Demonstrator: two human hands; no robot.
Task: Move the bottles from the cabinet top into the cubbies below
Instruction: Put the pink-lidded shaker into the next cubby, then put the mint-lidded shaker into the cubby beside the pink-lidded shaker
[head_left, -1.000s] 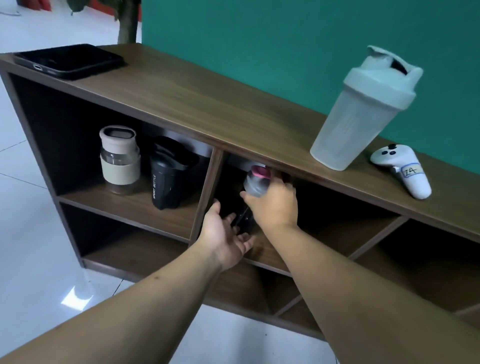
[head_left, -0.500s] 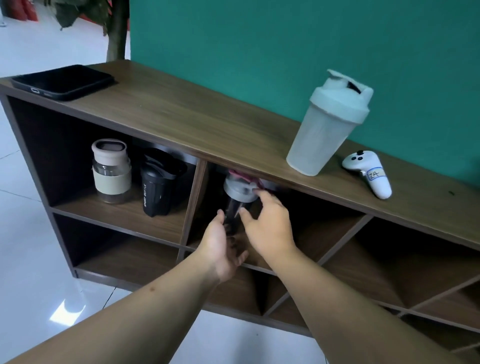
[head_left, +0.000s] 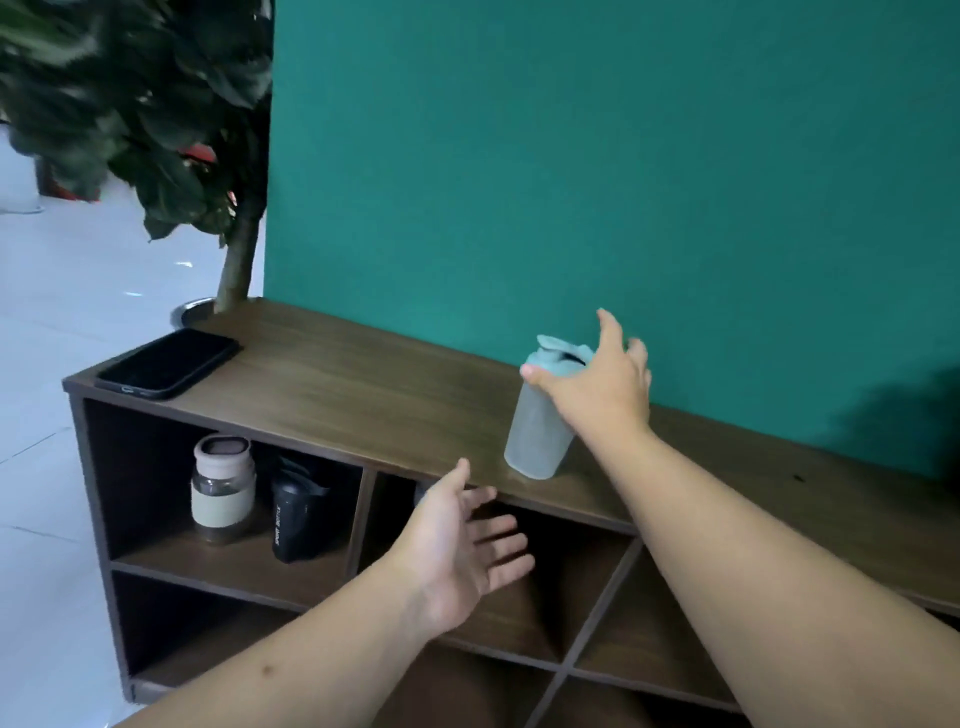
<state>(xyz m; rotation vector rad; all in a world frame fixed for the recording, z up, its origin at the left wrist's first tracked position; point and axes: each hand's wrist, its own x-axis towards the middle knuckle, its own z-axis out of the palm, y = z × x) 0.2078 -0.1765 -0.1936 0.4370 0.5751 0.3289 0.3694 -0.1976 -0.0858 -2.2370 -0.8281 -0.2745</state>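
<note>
A pale green shaker bottle (head_left: 537, 436) stands upright on the wooden cabinet top (head_left: 363, 395). My right hand (head_left: 602, 387) is spread open at its lid, fingers apart, not closed around it. My left hand (head_left: 462, 551) hangs open, palm up, in front of the middle cubby and covers the bottle there. In the upper left cubby stand a glass bottle with a beige sleeve (head_left: 223, 488) and a black sport bottle (head_left: 293, 519).
A black phone (head_left: 169, 362) lies at the cabinet top's left end. A potted tree (head_left: 171, 130) stands behind that end. The green wall (head_left: 571, 182) backs the cabinet. Diagonal dividers (head_left: 597, 623) split the lower right cubbies.
My right hand let go of the grey bottle in the middle cubby and rose to the shaker's lid. My left hand drew back and opened. The view tilted upward.
</note>
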